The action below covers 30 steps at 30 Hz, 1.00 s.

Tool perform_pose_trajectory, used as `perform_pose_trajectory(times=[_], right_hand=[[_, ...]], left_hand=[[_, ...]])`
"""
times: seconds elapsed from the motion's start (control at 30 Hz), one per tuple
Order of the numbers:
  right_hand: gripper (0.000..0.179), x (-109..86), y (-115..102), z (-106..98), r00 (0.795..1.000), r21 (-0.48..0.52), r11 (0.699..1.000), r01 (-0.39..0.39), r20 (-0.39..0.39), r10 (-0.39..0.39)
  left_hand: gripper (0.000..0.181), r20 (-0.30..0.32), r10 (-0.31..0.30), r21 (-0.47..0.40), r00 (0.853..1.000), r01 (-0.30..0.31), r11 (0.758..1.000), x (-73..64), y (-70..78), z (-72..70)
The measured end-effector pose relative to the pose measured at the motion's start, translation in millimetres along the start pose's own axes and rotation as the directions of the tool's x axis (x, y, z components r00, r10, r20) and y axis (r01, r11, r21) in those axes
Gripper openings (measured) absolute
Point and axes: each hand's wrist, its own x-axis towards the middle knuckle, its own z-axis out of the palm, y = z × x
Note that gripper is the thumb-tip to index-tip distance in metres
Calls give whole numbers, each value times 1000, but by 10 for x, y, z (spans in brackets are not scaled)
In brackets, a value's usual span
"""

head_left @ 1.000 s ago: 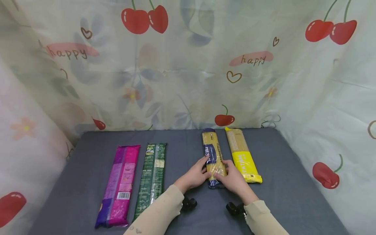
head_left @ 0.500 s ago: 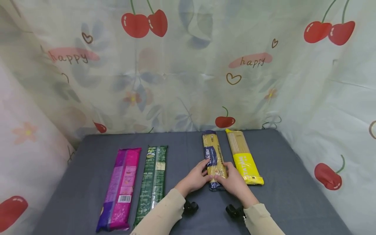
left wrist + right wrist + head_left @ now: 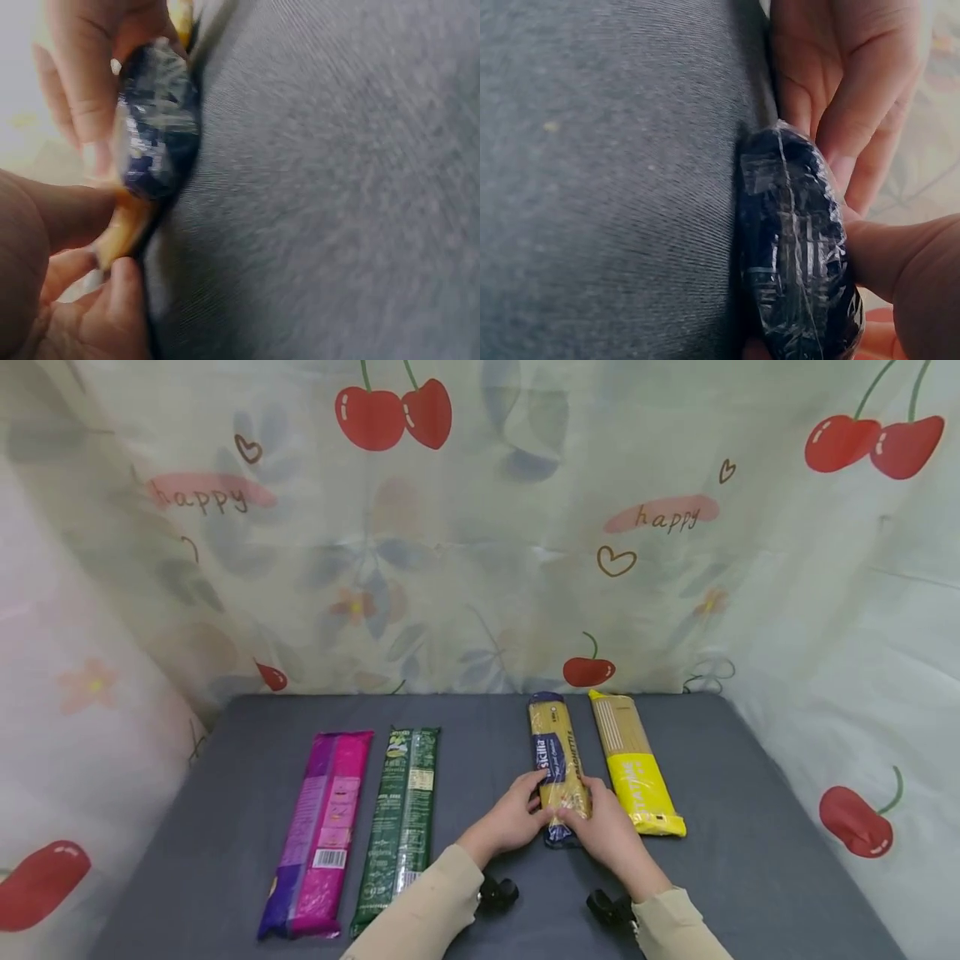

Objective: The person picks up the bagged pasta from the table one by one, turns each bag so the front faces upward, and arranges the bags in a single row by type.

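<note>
A clear-wrapped spaghetti pack (image 3: pixel 553 718) with a dark blue label lies lengthwise on the grey cloth, right of the middle. My left hand (image 3: pixel 510 818) grips its left edge near the front end, thumb on top and fingers down the side. From the other side my right hand (image 3: pixel 611 831) holds the same end, the two thumbs close together over it. The left wrist view shows the pack's crinkled dark blue end (image 3: pixel 161 120) low against the cloth. Fingertips of both hands are partly hidden by the pack.
Just right lies a yellow pasta pack (image 3: pixel 637 785). Over to the left are a green pack (image 3: pixel 397 818) and a pink and purple pack (image 3: pixel 318 835), side by side. A printed curtain (image 3: pixel 480 593) stands behind the table (image 3: pixel 217 860) and along its sides.
The head view has shifted slightly, so everything sits a little further right in it. Both hands keep their hold on the spaghetti pack, which stays in place beside the yellow one.
</note>
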Motion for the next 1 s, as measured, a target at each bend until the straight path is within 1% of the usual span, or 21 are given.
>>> perform_pose_trajectory(times=[0.07, 0.13, 0.27, 0.3, 0.37, 0.47, 0.53, 0.6, 0.7, 0.87, 0.93, 1.0], right_hand=[[74, -25, -25, 4, 1000, -22, 1000, 5, -4, -5], [72, -51, -42, 2, 1000, -54, 998, 8, -20, -9], [66, -102, -92, -21, 995, -82, 996, 18, -97, -26], [65, -111, -103, -22, 993, -77, 997, 23, -117, -32], [65, -129, -139, -18, 987, -52, 998, 40, -151, -48], [67, -146, -205, 15, 981, 9, 996, 85, -178, -82], [70, -160, -251, 36, 980, 77, 990, 118, -173, -103], [73, -173, -291, 51, 981, 165, 976, 142, -156, -117], [78, -193, -362, 85, 987, 270, 953, 136, -121, -106], [87, -225, -473, 170, 995, 348, 933, 93, -67, -74], [84, -237, -514, 216, 995, 377, 921, 94, -52, -81], [81, -250, -557, 263, 995, 402, 910, 99, -39, -91]], left_hand=[[57, 15, -4, 9, 1000, 4, 1000, -36, 7, -44], [51, 38, -14, -1, 999, 14, 1000, -68, 6, -116], [42, 67, -28, -23, 997, 29, 999, -165, 46, -318], [41, 72, -26, -28, 997, 28, 999, -197, 62, -372], [40, 73, -17, -11, 997, 18, 1000, -269, 91, -483], [40, 63, -6, 7, 998, 6, 1000, -376, 126, -658], [40, 36, 3, 22, 999, -4, 1000, -440, 153, -768], [42, -1, 7, 39, 1000, -7, 999, -491, 181, -872], [47, -53, 20, 71, 998, -16, 997, -563, 197, -1022], [56, -76, 22, 82, 997, -16, 996, -644, 158, -1243], [57, -85, 19, 87, 996, -12, 996, -663, 128, -1314], [58, -108, 14, 99, 994, -3, 995, -678, 100, -1379]])
